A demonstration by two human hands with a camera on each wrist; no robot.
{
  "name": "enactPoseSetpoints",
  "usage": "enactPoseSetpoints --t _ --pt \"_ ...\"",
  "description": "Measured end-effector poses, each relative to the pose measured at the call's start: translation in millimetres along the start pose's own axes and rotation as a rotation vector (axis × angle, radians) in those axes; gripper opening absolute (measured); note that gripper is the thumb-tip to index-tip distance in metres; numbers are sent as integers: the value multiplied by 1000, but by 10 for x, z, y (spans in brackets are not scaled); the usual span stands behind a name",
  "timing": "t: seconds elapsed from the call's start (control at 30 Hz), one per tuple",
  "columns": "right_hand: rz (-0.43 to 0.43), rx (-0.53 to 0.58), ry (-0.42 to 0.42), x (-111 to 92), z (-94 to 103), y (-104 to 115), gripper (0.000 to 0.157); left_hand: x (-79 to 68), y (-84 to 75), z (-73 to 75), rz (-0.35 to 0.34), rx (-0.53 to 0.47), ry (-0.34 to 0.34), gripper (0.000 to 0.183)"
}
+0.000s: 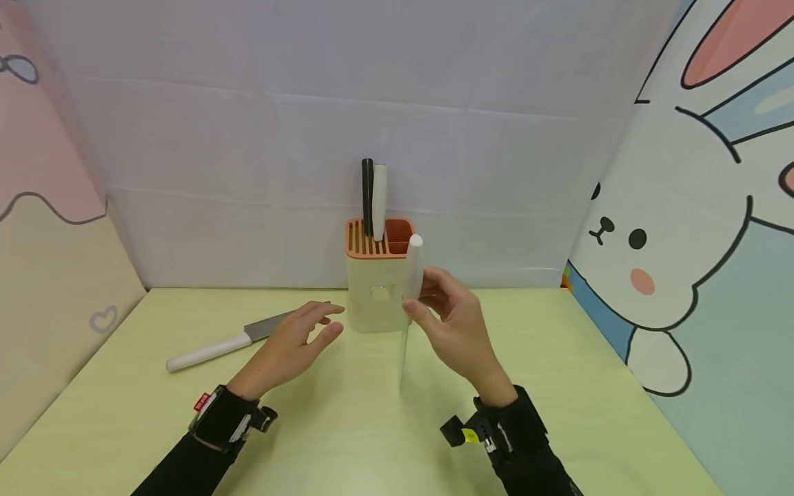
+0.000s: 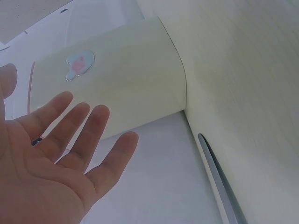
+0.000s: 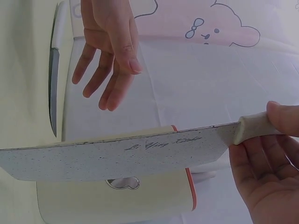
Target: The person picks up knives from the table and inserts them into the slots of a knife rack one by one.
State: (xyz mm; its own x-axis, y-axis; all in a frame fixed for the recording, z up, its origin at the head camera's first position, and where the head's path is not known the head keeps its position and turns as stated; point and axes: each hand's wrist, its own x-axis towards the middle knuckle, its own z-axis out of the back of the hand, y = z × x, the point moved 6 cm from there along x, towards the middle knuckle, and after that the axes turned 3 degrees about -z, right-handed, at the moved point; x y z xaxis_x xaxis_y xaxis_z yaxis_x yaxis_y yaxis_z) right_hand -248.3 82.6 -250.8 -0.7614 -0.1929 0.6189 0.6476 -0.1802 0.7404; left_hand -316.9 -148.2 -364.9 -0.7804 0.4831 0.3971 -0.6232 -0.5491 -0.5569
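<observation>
My right hand (image 1: pixel 455 327) pinches the white handle of a kitchen knife (image 1: pixel 413 265) between thumb and fingers, in front of the right side of a cream knife block (image 1: pixel 371 303). Its broad, speckled blade (image 3: pixel 117 158) points down in the head view and carries printed lettering. Fingers spread, my left hand (image 1: pixel 299 350) hovers beside the block's left side with nothing in it. Behind that hand, a second white-handled knife (image 1: pixel 207 353) lies on the table, its blade tip partly hidden in the head view.
The block's orange top has slots on the left and an open compartment (image 1: pixel 399 234) on the right. A black handle (image 1: pixel 367 196) and a white handle (image 1: pixel 380 200) stick up from it. The pale table (image 1: pixel 347 441) meets a white backdrop behind the block; cartoon-printed panels stand at both sides.
</observation>
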Motion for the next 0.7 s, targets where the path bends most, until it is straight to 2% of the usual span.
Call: enactPoseSetpoints --t 0.3,0.43,0.57,0.7 --pt "-33 22 12 -3 -39 -18 38 9 -4 -18 -19 21 -21 37" --pt "-44 33 14 -8 -48 -27 37 26 -33 -27 -31 -8 -47 37" --pt "-53 43 16 -10 -63 -27 36 72 -131 -8 -45 -86 -78 38" --pt "-57 53 24 -14 -89 -25 36 137 -315 75 -81 -136 -135 36"
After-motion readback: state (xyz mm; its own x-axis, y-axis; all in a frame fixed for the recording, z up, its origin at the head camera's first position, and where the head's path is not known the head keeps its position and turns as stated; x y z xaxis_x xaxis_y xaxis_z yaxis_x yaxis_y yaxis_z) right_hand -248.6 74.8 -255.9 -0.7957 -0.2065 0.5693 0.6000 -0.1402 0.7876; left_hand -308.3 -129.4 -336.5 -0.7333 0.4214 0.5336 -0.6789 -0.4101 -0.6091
